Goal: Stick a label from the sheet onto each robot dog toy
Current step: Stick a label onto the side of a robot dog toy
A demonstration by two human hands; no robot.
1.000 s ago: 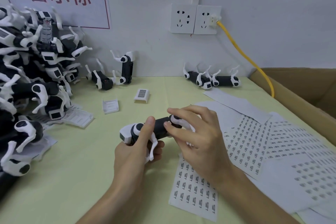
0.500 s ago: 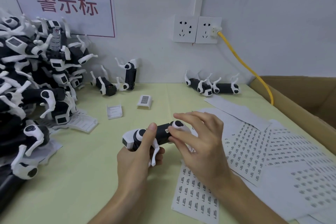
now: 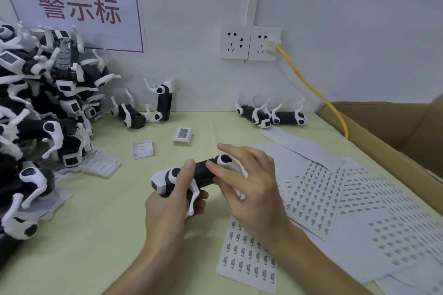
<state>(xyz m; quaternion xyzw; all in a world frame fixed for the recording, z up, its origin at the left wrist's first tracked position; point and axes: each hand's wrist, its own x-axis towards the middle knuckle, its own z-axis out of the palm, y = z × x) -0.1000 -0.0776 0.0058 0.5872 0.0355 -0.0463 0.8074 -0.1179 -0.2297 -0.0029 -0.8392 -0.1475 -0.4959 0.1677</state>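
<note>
Fingers of the right hand (image 3: 251,189) have straightened since a second ago: earlier they curled over the rear of the robot dog toy (image 3: 191,176), and now they lie flat, with one fingertip resting on the black back near the white hip. That reads as a label being smoothed down (the label itself is too small to make out under the finger), so this toy looks close to done. The left hand (image 3: 172,201) has kept its grip throughout, thumb over the top of the body and fingers curled beneath, holding the toy just above the worktop (image 3: 96,235).

The label sheet (image 3: 249,261) lies below the right wrist, with more sheets (image 3: 359,199) spread to the right. A large pile of toys (image 3: 36,127) waits at the left, and a few toys (image 3: 271,115) lie against the wall. The view has also tilted up a little over the same second.

Readable writing is scarce. The wall sign (image 3: 76,7) carries three red characters, 警示标. Printing on the labels is too fine to read, and no brand shows on the toys.
</note>
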